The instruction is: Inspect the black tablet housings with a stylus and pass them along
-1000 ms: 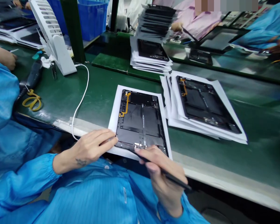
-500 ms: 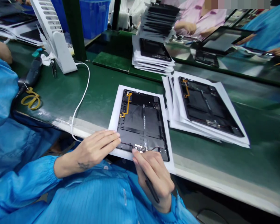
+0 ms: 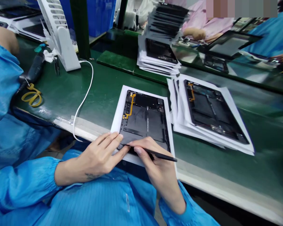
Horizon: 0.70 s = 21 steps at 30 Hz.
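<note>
An opened tablet point(image 3: 141, 122) lies on a white sheet point(image 3: 117, 116) at the bench edge, its dark inside facing up, with an orange flex cable point(image 3: 132, 106) at its upper left. My left hand point(image 3: 101, 153) rests on the tablet's near left corner, fingers stretched out and thumb along the near edge. Pinched in my right hand point(image 3: 158, 163) is a slim black tool, seemingly tweezers point(image 3: 163, 156). Their thin tip points left, close to my left fingertips. Both hands cover the tablet's near edge, and the small circuit board there is hidden.
Right of my work, another opened tablet point(image 3: 214, 110) tops a stack of white sheets. Behind stands a further tablet pile point(image 3: 161, 51). A white fan point(image 3: 63, 40), its cable point(image 3: 86, 97), an electric screwdriver point(image 3: 35, 69) and a neighbour's sleeve point(image 3: 3, 81) are on the left.
My right hand has turned, so the tweezers now lie nearly level and point left instead of up at the circuit board. My left thumb has come out along the near edge.
</note>
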### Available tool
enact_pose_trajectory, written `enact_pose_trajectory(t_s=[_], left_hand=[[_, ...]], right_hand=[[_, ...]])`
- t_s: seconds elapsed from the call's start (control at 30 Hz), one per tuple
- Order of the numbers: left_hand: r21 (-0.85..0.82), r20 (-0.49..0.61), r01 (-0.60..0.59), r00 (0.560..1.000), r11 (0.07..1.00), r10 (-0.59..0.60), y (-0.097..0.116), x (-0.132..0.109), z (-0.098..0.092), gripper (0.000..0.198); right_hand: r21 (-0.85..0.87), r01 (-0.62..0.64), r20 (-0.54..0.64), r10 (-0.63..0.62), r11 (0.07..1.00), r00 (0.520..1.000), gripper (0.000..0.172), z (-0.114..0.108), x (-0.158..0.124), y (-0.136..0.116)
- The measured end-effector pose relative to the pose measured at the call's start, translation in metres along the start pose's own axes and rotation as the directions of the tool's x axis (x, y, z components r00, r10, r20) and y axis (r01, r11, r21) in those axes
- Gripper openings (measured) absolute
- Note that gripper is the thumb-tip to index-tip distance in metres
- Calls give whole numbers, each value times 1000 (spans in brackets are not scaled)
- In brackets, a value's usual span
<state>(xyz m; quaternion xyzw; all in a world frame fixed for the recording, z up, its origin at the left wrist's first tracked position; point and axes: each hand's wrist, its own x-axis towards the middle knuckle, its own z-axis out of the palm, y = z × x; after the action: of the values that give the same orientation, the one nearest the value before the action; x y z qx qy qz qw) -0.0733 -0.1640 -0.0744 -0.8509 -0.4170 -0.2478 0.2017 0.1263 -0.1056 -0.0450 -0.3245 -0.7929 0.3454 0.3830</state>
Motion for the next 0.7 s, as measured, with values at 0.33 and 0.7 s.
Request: enact_pose_trajectory(t_s=[0.33,0.7], left_hand=[[-110,-18,-26,1000,994,24,-12,-1,-1,26],[-213,-62,-43,998,976,30,-23,-1,-1,28]], right_hand=[[-30,123,104,-119,992,987,17,2,-1,-3],[-100,69,26,-67,993,997,20,-27,-17,6]])
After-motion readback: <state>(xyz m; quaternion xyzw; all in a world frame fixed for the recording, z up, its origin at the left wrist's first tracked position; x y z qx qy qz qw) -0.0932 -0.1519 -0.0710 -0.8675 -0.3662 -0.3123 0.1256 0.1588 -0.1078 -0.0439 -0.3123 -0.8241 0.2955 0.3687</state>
